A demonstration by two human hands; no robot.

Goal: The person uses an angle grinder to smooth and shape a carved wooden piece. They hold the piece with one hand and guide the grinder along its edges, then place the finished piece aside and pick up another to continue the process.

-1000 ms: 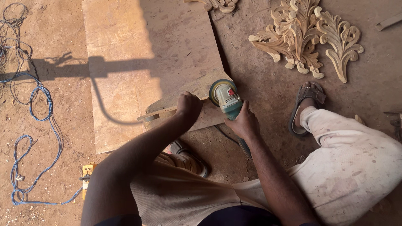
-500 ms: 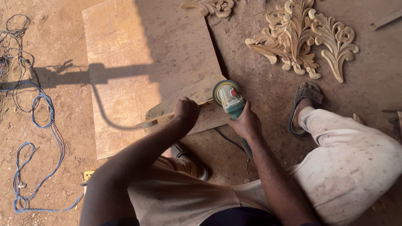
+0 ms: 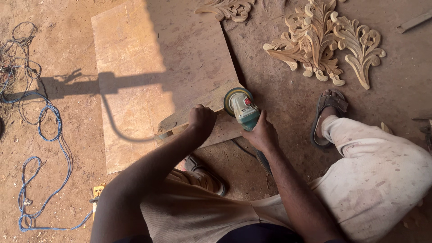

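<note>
My right hand (image 3: 262, 133) grips a green and white angle grinder (image 3: 243, 108), its round disc resting on the right end of a narrow wooden strip (image 3: 198, 110). My left hand (image 3: 201, 120) is closed on that strip near its middle, pressing it down. The strip lies tilted across the lower right corner of a large flat plywood board (image 3: 153, 72) on the dirt floor. The part of the strip under my left hand is hidden.
Carved wooden leaf ornaments (image 3: 324, 45) lie at the upper right, another (image 3: 227, 8) at the top edge. A blue cable (image 3: 42, 148) and tangled wires (image 3: 18, 67) run down the left. My sandalled feet (image 3: 327, 112) (image 3: 204, 173) rest on the dirt beside the board.
The view has shifted slightly. Both hands stay on the strip and the grinder in about the same place.
</note>
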